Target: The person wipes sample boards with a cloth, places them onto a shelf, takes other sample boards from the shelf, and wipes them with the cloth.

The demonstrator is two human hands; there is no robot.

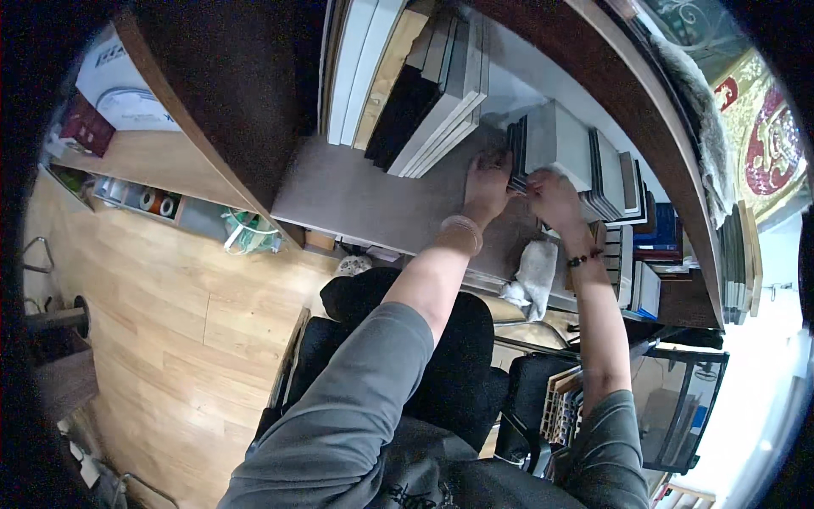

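Two stacks of sample boards (424, 81) (585, 165) stand on a shelf (356, 195), one left, one right; a cloth (532, 276) lies at its front edge.

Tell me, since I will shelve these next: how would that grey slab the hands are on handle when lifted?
The grey slab looks flat and thick-edged, so probably stiff. Standing on edge, it may tip unless the left hand and right hand steady it. Its smooth face could slip in a loose grip.
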